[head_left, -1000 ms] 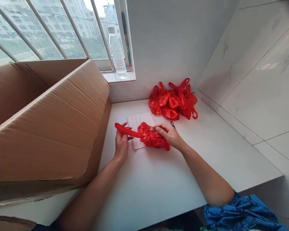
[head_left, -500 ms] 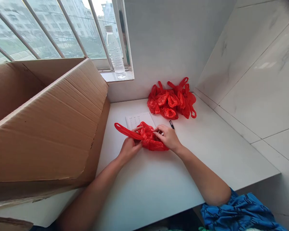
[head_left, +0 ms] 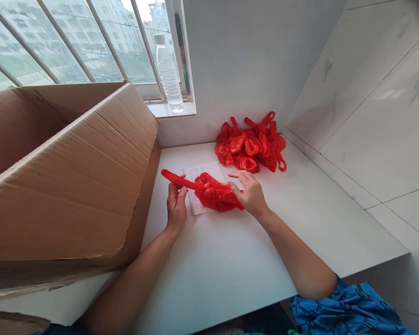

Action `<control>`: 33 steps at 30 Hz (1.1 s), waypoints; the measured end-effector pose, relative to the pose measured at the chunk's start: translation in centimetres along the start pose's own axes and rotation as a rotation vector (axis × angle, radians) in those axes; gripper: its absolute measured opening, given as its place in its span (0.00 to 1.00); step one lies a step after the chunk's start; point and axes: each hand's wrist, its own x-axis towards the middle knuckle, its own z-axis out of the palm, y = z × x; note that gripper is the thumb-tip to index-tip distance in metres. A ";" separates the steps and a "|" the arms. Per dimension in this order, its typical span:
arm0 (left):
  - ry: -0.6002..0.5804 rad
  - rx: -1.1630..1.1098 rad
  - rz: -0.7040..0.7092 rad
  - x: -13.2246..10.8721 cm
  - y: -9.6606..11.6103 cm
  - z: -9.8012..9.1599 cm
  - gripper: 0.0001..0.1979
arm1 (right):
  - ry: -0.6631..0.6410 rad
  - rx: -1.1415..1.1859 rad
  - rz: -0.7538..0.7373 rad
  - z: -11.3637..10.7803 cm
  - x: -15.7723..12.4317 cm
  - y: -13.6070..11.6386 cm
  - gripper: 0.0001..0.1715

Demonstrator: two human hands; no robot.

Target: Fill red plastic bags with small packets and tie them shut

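Observation:
A crumpled red plastic bag lies bunched up over a white notebook with rows of handwriting or print. One long handle of the bag stretches out to the left. My left hand holds that handle, thumb in front and fingertips partly hidden behind it. At the bag's right end is my right hand, thumb and fingers spread apart, the thumb close to or touching the plastic. Whatever the bag contains is hidden.
More red plastic bags lie heaped at the back of the white table, against the wall. A large open cardboard box stands on the left. On the windowsill is a clear water bottle. Tiled wall bounds the right side.
My left hand has shifted left and now holds the handle. The right fingers have spread from their pinch on the bag. More of the notebook shows; the black pen is no longer visible.

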 end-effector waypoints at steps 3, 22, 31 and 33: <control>-0.256 0.241 0.242 -0.2 0.6 0.2 0.23 | -0.183 -0.028 -0.119 1.4 -0.6 -1.0 0.29; -0.629 0.903 0.321 -0.1 -3.2 1.8 0.34 | -0.424 -0.226 -0.007 5.7 -1.2 0.4 0.32; -0.391 0.415 0.045 0.2 -1.7 0.4 0.22 | -0.414 -0.078 -0.047 3.7 -0.8 1.2 0.37; -0.209 0.196 -0.093 0.7 -1.5 -0.2 0.21 | -0.334 -0.058 -0.064 2.5 -0.3 1.5 0.37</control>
